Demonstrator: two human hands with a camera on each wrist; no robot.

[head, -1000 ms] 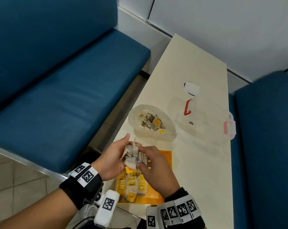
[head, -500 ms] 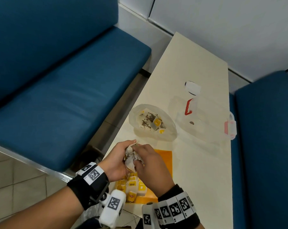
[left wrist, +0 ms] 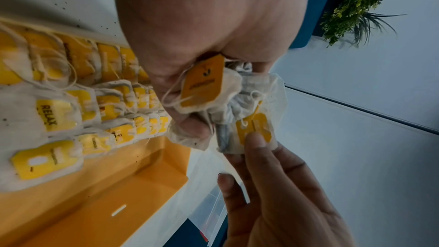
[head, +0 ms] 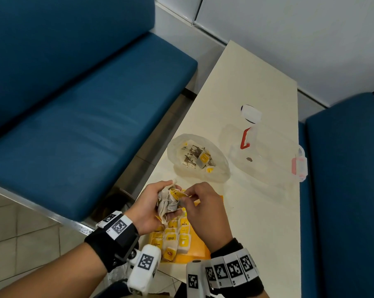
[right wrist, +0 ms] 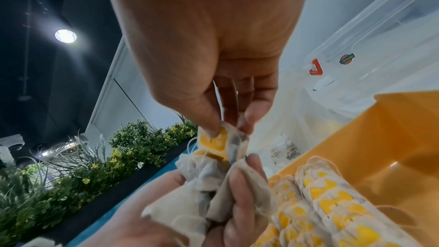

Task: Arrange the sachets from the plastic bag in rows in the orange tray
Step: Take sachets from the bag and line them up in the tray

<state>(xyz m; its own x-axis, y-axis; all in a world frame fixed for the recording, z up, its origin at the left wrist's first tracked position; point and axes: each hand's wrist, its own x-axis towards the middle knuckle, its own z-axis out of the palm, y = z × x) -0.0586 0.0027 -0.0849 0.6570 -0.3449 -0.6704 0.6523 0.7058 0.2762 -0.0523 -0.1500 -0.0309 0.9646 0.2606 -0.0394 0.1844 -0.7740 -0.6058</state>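
2 hands grasp sachets: left hand (head: 148, 206) clutches a bunch (head: 167, 203), right hand (head: 203, 208) pinches 1 sachet (right wrist: 217, 141).

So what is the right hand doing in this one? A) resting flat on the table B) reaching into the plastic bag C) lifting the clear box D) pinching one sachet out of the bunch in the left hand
D: the right hand pinches one sachet at the top of the bunch gripped by the left hand, above the orange tray.
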